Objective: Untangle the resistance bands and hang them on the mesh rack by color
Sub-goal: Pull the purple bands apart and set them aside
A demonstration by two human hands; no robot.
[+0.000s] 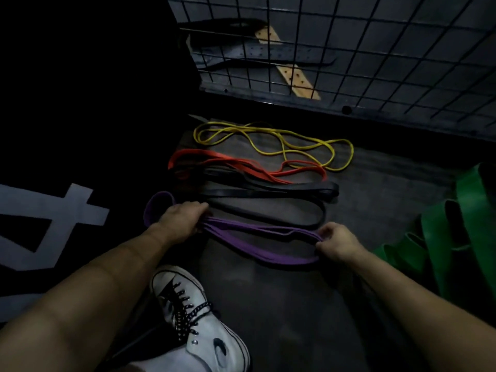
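While the flat purple rubber resistance band [257,238] lies stretched on the dark floor, the left hand [182,221] grips its bunched strands and the right hand [335,241] pinches its far loop. The black rubber band [268,193] lies just beside it, crossing the orange-red band [241,163]; lifting carelessly may snag these. The thin yellow band [273,142] and wire mesh rack [349,49] lie beyond.

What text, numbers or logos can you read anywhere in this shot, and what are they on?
"4": large pale figure on the dark floor mat at left, cut off by the frame edge, so it may be part of a longer marking.
Oval mark on the white sneaker: a logo shape, no letters legible.
Purple band, black band, red band, yellow band, green bands: no readable print.
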